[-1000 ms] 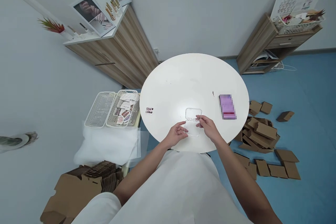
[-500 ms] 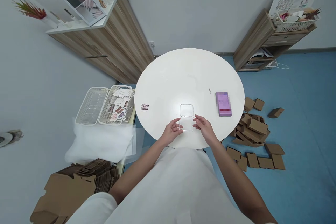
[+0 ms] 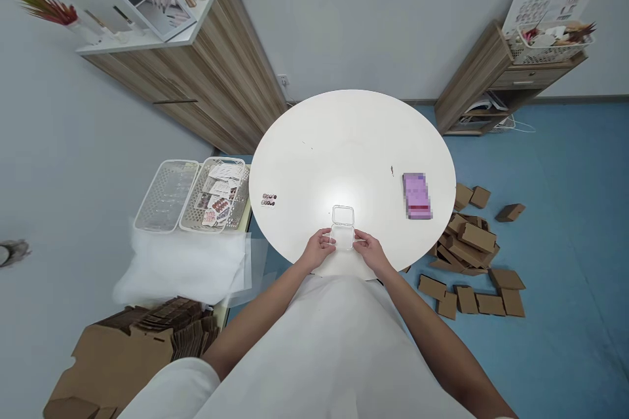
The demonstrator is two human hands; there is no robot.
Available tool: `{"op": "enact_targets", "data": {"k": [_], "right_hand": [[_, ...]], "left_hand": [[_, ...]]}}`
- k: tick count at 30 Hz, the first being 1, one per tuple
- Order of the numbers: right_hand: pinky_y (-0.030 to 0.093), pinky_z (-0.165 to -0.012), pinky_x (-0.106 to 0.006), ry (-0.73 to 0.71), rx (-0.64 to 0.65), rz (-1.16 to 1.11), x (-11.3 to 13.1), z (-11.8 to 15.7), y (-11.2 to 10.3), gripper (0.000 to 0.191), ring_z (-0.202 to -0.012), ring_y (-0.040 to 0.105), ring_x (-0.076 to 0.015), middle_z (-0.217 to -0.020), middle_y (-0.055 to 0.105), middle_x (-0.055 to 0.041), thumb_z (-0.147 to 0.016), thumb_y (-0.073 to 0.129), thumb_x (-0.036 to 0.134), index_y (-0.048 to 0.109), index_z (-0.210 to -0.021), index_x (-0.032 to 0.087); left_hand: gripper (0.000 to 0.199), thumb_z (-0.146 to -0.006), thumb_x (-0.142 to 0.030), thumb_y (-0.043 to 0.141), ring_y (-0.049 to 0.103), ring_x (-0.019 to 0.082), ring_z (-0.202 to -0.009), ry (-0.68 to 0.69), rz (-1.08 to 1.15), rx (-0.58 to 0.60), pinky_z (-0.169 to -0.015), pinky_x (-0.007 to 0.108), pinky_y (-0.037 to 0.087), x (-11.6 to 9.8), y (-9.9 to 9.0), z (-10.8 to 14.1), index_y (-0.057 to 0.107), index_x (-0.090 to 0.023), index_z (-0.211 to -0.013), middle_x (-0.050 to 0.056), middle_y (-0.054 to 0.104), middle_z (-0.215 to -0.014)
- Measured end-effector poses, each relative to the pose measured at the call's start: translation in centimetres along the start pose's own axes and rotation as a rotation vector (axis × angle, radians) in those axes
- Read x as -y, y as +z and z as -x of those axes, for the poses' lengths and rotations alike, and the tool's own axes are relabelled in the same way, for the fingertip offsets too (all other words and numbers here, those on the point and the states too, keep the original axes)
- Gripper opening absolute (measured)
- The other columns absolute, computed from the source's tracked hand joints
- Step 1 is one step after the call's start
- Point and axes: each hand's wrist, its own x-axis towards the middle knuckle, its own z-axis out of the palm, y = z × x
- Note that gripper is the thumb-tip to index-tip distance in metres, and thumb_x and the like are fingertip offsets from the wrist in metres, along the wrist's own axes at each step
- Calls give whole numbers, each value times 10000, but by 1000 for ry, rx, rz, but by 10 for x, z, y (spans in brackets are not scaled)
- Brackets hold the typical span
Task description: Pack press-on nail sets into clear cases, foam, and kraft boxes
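Over the near side of the tabletop [image 3: 351, 137], your left hand [image 3: 317, 250] and right hand [image 3: 369, 251] keep a grip on the open clear case [image 3: 343, 238] by opposite sides; treat it as probably light, stiff, slick and crackable, sparing its hinge [image 3: 343, 225].

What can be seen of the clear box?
The clear box looks like plastic, two rounded rectangular halves joined along one side. It is spread open, near the closest edge of the table. The left hand and right hand touch opposite sides of its nearer half; table contact is unclear.
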Motion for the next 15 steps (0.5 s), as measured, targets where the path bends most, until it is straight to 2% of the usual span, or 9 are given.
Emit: {"op": "enact_targets", "data": {"k": [8, 11, 15], "right_hand": [[451, -804, -310, -28, -51, 143, -10, -7, 8, 532, -897, 543, -158, -1106, 546, -42, -664, 562, 299, 500, -1187, 225], [445, -813, -309, -47, -55, 182, -13, -10, 10, 538, -899, 538, -159, -1126, 534, -37, -659, 560, 295, 498, -1189, 229], [448, -812, -313, -36, -44, 205, -17, -10, 13, 558, -902, 543, -164, -1163, 512, -52, -660, 557, 294, 478, -1207, 218]], "left_hand": [[494, -687, -196, 611, 556, 97, -699, -25, -303, -70, -729, 277, 451, 4, 0, -7, 469, -176, -1160, 85, 495, -1098], [457, -684, -221, 595, 539, 116, -724, -5, -393, -54, -744, 287, 437, 1, 1, -9, 492, -158, -1125, 84, 496, -1072], [289, -676, -216, 561, 507, 129, -727, 27, -514, -1, -727, 286, 429, -5, 3, -9, 546, -148, -957, 64, 504, -971]]}}
